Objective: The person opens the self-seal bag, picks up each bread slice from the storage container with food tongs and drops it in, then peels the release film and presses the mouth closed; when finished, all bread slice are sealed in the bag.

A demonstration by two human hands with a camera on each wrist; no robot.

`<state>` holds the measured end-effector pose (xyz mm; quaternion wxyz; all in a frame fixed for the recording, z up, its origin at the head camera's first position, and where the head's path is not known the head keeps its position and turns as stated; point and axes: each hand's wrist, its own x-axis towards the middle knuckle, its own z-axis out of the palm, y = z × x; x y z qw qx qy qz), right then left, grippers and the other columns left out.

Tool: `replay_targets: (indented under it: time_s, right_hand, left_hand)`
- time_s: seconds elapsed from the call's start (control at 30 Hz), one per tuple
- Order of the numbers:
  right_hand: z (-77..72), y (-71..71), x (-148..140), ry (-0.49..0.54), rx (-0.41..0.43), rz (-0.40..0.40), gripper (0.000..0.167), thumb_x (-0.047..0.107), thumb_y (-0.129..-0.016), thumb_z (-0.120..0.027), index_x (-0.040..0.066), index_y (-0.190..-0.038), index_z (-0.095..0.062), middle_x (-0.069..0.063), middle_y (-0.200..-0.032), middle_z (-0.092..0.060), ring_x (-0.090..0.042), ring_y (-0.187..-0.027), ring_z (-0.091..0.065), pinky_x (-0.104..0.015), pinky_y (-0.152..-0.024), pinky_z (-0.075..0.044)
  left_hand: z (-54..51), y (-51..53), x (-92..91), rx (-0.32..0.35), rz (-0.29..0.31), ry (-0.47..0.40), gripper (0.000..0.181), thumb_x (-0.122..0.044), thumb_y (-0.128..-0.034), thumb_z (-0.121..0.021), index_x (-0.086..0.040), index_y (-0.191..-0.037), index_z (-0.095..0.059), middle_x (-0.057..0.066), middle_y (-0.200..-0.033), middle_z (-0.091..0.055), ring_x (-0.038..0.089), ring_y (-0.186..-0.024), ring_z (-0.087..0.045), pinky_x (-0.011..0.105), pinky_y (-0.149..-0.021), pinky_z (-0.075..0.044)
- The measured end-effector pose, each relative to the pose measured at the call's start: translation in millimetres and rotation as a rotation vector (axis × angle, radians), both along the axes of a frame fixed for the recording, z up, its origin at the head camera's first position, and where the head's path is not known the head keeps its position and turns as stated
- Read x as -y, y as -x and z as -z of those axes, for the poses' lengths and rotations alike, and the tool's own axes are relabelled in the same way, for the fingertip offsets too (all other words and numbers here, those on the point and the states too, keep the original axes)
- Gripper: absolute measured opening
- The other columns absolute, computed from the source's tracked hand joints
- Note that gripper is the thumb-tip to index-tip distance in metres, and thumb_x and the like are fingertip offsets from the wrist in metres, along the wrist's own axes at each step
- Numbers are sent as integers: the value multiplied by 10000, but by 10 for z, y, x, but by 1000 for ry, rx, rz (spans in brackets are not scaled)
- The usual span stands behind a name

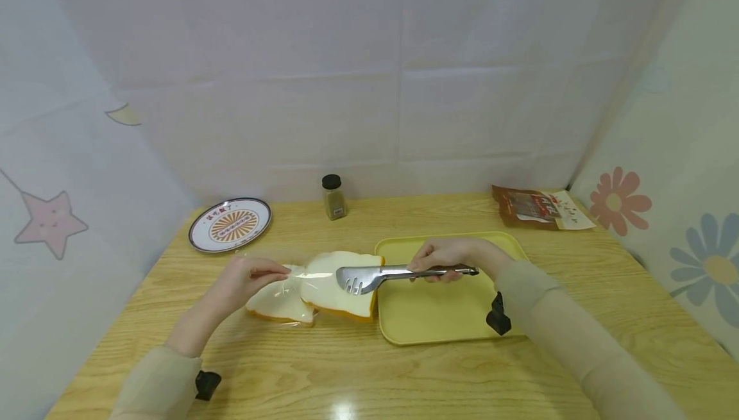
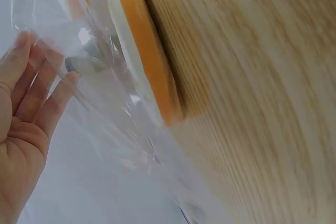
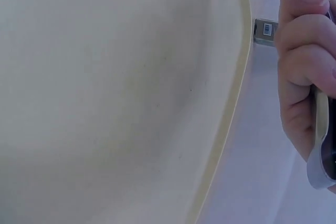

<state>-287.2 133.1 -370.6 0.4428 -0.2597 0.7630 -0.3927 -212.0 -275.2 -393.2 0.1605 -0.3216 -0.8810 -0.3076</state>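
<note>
Metal food tongs (image 1: 369, 277) lie in the grip of my right hand (image 1: 441, 258), their slotted head over a bread slice (image 1: 335, 292). That slice's right edge reaches the yellow tray's left rim. A second bread slice (image 1: 277, 301) lies to its left, inside a clear plastic bag (image 2: 100, 93). My left hand (image 1: 254, 279) pinches the bag's film between thumb and fingers, above the left slice. In the right wrist view, fingers (image 3: 307, 40) curl round the tongs' handle. The tongs' lower arm is hidden in the head view.
The yellow tray (image 1: 450, 314) sits under my right hand. Behind stand a patterned plate (image 1: 199, 237) at left and a black-capped spice jar (image 1: 334, 199). A brown and white food packet (image 1: 539, 208) lies at the back right.
</note>
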Motion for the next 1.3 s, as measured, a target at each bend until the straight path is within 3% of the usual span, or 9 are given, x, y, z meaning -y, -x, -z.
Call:
replay_targets:
  time_s: [0.3, 0.5, 0.73, 1.1, 1.3]
  right_hand:
    - [50, 34, -22, -33, 54, 29, 397, 301, -950, -560, -61, -1095, -636, 4, -540, -492, -59, -350, -282, -194, -331, -280]
    - [36, 30, 43, 21, 103, -13, 436, 306, -967, -531, -81, -1156, -598, 5, -555, -480, -54, -348, -285, -188, -331, -283]
    - [0, 35, 174, -13, 52, -39, 379, 265, -974, -515, -67, -1128, -615, 10, -560, -486, -49, -350, -297, -187, -335, -279]
    - [37, 45, 317, 8, 36, -8, 381, 272, -976, -517, -64, -1123, -621, -1, -547, -484, -58, -350, -310, -191, -338, -292]
    - [89, 27, 398, 36, -30, -27, 378, 276, -983, -503, -63, -1102, -621, -6, -579, -496, -59, -357, -320, -191, -348, -309]
  left_hand:
    - [-1, -22, 4, 24, 7, -28, 106, -46, -798, -707, -40, -895, -748, 85, -858, -741, 104, -780, -705, 112, -658, -544]
    - [-4, -42, -7, 111, 21, -3, 127, -63, -799, -712, -59, -919, -754, 70, -891, -743, 40, -823, -683, 170, -671, -570]
    - [-8, -62, -26, 127, 77, -27, 136, -9, -815, -685, -25, -937, -743, 100, -907, -738, 22, -847, -674, 171, -697, -571]
    - [-21, -91, -64, 134, 46, -57, 135, -12, -830, -675, -22, -949, -737, 119, -939, -731, 43, -884, -673, 170, -711, -571]
    - [-6, -87, -96, 96, 9, -3, 130, -24, -802, -705, -55, -921, -748, 78, -901, -740, 51, -823, -682, 182, -666, -576]
